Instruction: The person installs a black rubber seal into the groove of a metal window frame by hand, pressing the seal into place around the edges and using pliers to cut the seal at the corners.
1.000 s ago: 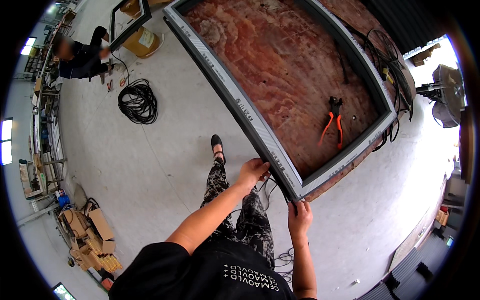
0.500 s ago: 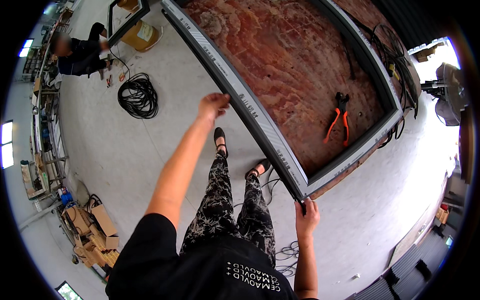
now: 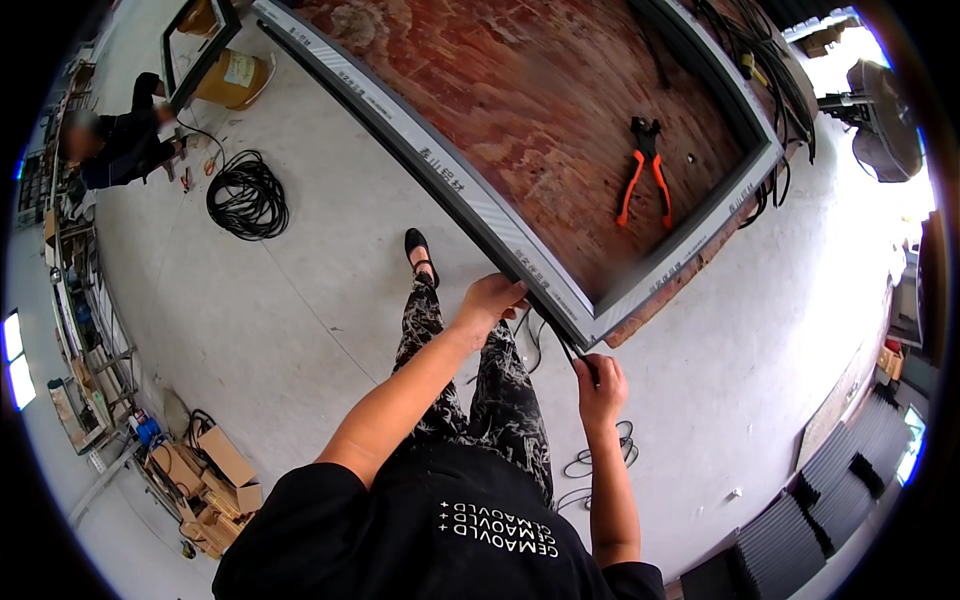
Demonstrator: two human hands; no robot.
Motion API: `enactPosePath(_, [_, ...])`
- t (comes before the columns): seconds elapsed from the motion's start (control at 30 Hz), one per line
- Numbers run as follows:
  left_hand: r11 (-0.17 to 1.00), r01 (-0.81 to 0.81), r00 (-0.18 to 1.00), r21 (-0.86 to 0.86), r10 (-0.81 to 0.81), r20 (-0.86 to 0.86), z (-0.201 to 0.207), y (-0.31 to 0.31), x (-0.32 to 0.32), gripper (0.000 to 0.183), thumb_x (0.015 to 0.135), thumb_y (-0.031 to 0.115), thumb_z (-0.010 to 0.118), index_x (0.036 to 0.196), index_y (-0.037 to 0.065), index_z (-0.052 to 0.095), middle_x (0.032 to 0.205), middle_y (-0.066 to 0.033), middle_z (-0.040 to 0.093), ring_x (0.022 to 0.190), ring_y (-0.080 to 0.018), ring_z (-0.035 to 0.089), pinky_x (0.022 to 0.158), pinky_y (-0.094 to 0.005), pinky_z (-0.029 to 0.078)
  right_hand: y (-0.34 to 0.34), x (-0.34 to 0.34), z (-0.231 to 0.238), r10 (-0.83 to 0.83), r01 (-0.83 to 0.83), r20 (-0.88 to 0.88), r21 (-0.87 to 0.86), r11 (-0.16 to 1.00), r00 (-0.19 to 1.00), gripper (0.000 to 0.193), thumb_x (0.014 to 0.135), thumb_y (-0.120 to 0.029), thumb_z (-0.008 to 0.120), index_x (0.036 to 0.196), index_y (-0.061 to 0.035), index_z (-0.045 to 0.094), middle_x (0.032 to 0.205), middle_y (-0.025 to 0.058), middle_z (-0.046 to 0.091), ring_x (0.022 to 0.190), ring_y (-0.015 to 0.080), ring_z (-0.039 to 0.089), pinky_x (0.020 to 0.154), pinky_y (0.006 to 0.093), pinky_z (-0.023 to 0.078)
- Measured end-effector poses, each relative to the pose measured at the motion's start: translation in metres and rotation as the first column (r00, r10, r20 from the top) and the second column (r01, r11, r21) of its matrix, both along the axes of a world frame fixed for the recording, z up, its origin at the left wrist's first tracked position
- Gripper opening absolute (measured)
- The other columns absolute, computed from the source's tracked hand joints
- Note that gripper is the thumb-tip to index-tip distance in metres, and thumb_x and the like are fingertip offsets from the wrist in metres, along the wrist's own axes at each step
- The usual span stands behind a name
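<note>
A dark window frame [image 3: 440,172] with printed protective film lies on a table with a worn reddish-brown wooden top [image 3: 500,95]. At its near side, close to the corner, my left hand [image 3: 490,305] is closed, its fingertips pinching at the black rubber strip along the outer edge. Just past the corner my right hand [image 3: 602,390] is closed around the strip [image 3: 571,352], which hangs off the frame there. Inside the frame lie cutting pliers [image 3: 645,175] with orange handles, touched by neither hand.
A coil of black strip [image 3: 247,195] lies on the grey floor, near a tan bucket [image 3: 235,80]. At the far left a person [image 3: 120,145] crouches by a smaller frame. Cardboard boxes [image 3: 215,480] are stacked at lower left; thin cord loops [image 3: 600,455] lie behind my right forearm.
My left hand has slid along the frame's edge toward the near corner, closer to my right hand. My right hand has moved slightly away from the corner, with strip now visible between.
</note>
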State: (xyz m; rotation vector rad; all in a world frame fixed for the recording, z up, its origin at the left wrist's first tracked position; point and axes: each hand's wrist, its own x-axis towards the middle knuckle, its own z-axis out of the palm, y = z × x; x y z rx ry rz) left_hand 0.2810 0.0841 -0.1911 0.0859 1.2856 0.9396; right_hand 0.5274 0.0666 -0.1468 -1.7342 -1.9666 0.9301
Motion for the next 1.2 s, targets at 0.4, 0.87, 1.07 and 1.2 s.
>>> enactPosePath(0.4, [0.998,0.047,0.997,-0.038,-0.049,-0.066,0.009,-0.010,0.031,0.020,0.093,0.023,0.066,0.099,0.003,0.064,0.084,-0.0028,0.066,0.073,-0.0112,0.063,0.061,-0.0256,0.049,0.000,-0.003,-0.005,0.003,-0.002,-0.028,0.024,1.000,1.000,0.017,0.077,-0.011,0.078,0.083,-0.0048,0.063,0.077,0.0096,0.063,0.066,0.0290,0.062,0.059,0.0375,0.049])
enactPosePath(0.87, [1.000,-0.008,0.992,0.022,0.010,-0.122,0.001,-0.029,0.090,0.012,0.090,0.013,0.068,0.093,0.002,0.062,0.078,-0.0008,0.063,0.066,-0.0095,0.060,0.055,-0.0233,0.046,0.003,-0.004,-0.007,0.025,-0.024,-0.009,0.070,0.997,1.000,0.018,0.076,-0.011,0.078,0.083,-0.0061,0.062,0.076,0.0086,0.063,0.064,0.0300,0.061,0.056,0.0386,0.048])
enactPosePath(1.07, [0.997,-0.044,0.998,-0.067,0.040,-0.050,-0.005,-0.025,0.081,0.016,0.085,0.015,0.072,0.093,0.005,0.062,0.080,-0.0010,0.066,0.068,-0.0093,0.062,0.058,-0.0220,0.047,0.005,-0.004,-0.008,0.032,-0.032,0.001,0.055,0.998,0.999,0.019,0.075,-0.011,0.079,0.082,-0.0059,0.062,0.076,0.0084,0.063,0.064,0.0303,0.061,0.056,0.0394,0.048])
enactPosePath(1.2, [0.987,-0.154,0.985,-0.043,0.150,-0.085,-0.012,-0.014,0.017,0.016,0.083,0.017,0.070,0.096,0.009,0.065,0.088,-0.0004,0.070,0.078,-0.0119,0.065,0.068,-0.0267,0.049,0.009,-0.003,-0.004,0.079,-0.081,0.054,0.030,0.996,0.995,0.017,0.076,-0.012,0.078,0.081,-0.0061,0.063,0.076,0.0083,0.063,0.064,0.0308,0.061,0.056,0.0400,0.049])
